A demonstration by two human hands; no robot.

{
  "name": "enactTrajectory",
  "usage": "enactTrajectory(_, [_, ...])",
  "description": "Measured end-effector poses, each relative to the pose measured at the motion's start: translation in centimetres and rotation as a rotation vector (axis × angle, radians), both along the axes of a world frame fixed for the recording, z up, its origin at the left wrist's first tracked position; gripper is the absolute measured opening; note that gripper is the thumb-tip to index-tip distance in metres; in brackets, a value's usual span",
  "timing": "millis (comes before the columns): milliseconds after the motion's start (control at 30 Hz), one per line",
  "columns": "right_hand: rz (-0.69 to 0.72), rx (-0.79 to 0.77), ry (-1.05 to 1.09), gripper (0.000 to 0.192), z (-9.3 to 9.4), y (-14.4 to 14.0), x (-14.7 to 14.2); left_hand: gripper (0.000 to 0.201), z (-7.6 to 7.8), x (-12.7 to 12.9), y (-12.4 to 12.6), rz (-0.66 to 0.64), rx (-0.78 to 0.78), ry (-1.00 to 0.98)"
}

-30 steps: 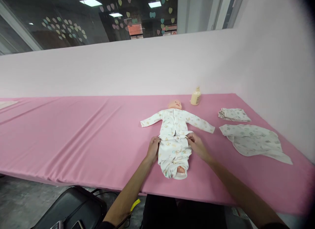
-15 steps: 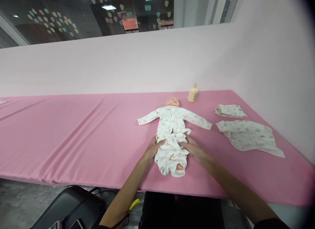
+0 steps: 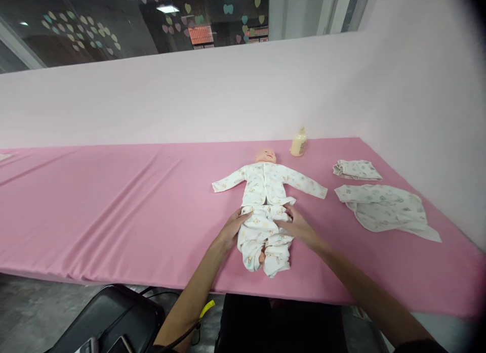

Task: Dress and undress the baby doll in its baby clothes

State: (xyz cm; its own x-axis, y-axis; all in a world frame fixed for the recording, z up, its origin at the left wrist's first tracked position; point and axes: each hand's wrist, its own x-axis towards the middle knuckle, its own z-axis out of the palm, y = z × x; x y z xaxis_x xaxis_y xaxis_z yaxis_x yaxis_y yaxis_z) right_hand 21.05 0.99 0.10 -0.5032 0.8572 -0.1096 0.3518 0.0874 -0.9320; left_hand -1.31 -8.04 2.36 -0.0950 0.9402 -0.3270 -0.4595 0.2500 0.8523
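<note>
A baby doll (image 3: 266,156) lies on its back, dressed in a white patterned long-sleeved shirt (image 3: 264,183) with both sleeves spread out. White patterned baby trousers (image 3: 261,229) cover its lower body, and a bit of a foot shows between the bunched legs. My left hand (image 3: 234,225) grips the left side of the trousers near the waist, thumb on top. On the opposite side, my right hand (image 3: 297,224) holds the trousers with its thumb laid over the cloth. The fingertips of both hands are partly hidden by the fabric.
A pink sheet (image 3: 132,216) covers the long table. Behind the doll stands a cream pump bottle (image 3: 298,143). To the right lie a folded patterned cloth (image 3: 357,169) and a loosely spread one (image 3: 387,209). A black chair (image 3: 114,317) is at the front left.
The trouser legs have shifted and now lie more apart, with the foot showing between them. My right hand's fingers have moved up slightly toward the waistband.
</note>
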Motion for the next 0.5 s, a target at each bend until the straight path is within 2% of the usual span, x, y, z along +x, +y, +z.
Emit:
enactTrajectory(100, [-0.085,0.025,-0.041,0.051,1.2,0.1,0.5,0.053,0.5,-0.9,-0.2,-0.002,-0.018,0.107])
enactTrajectory(200, [-0.135,0.169,-0.023,0.036,3.0,0.1,0.3,0.048,0.8,-1.5,0.0,-0.021,0.057,0.124])
enactTrajectory(267, [-0.094,0.276,-0.02,0.029,4.2,-0.1,-0.6,0.045,0.7,-1.5,0.4,0.025,0.135,0.121])
enactTrajectory(333, [0.009,0.363,-0.056,0.025,5.3,-0.6,-1.9,0.039,0.3,-1.5,1.1,0.168,0.145,0.123])
enactTrajectory(433, [0.15,0.468,-0.134,0.021,6.3,-1.3,-4.3,0.023,-0.8,-2.0,2.7,0.438,0.059,0.134])
enactTrajectory(500, [0.176,0.528,-0.231,0.018,6.4,-1.4,-5.6,0.015,-1.6,-3.0,4.2,0.533,0.02,0.126])
